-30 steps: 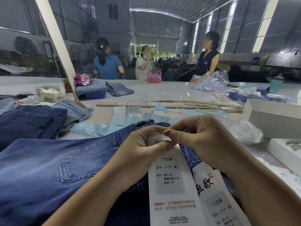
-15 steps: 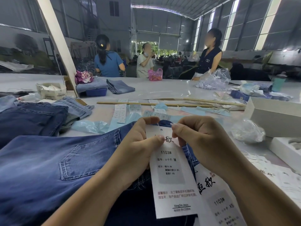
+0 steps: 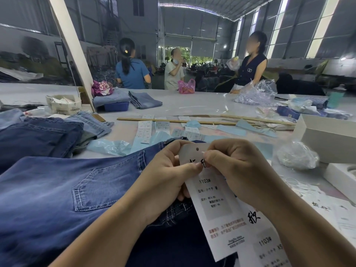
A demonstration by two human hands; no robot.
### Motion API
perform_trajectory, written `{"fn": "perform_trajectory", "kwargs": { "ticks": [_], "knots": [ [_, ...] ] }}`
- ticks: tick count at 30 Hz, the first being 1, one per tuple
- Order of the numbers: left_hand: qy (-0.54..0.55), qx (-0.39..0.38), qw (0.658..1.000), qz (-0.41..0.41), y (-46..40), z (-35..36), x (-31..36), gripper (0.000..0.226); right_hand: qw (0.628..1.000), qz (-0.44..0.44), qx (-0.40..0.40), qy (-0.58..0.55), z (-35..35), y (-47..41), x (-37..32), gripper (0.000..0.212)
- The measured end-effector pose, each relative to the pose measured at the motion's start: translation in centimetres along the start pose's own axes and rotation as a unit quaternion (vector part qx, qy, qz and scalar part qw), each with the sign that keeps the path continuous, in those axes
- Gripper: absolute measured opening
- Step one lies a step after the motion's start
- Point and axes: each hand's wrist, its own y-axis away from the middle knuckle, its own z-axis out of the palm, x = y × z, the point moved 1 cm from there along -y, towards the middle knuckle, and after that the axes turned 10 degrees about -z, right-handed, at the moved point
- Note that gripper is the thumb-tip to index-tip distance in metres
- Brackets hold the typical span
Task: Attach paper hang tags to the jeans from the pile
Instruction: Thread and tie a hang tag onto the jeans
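Observation:
A pair of blue jeans (image 3: 57, 189) lies flat before me, back pocket up. Over its waistband I hold a long white paper hang tag (image 3: 213, 201) printed "1103# M", with a punched hole near its top. My left hand (image 3: 165, 176) pinches the tag's upper left part with thumb and fingers. My right hand (image 3: 233, 166) pinches the upper right part, just below the hole. A second white tag (image 3: 269, 247) marked "1103# XS" lies under it at the lower right.
A pile of folded jeans (image 3: 38, 135) sits at the left. Label strips (image 3: 144, 130), blue plastic scraps and wooden sticks (image 3: 173, 121) lie ahead. White boxes (image 3: 327, 135) and a bag of strings (image 3: 296, 155) stand at the right. Three people stand beyond the table.
The tag has come up and forward between my hands, so its punched hole now shows above my fingers. Both hands have shifted their pinch lower on the tag's top.

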Motion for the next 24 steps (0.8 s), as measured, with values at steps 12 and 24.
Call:
{"fn": "perform_trajectory", "kwargs": {
  "ticks": [12, 24],
  "knots": [
    [0.049, -0.053, 0.997, -0.005, 0.2, -0.3, -0.1, 0.027, 1.000, -0.014, -0.001, 0.009, 0.6, -0.1, 0.2, 0.031],
    [0.046, -0.021, 0.999, 0.019, 0.1, -0.6, -0.4, 0.007, 0.999, -0.029, -0.042, 0.003, 0.4, -0.2, 0.3, 0.029]
  ]
}}
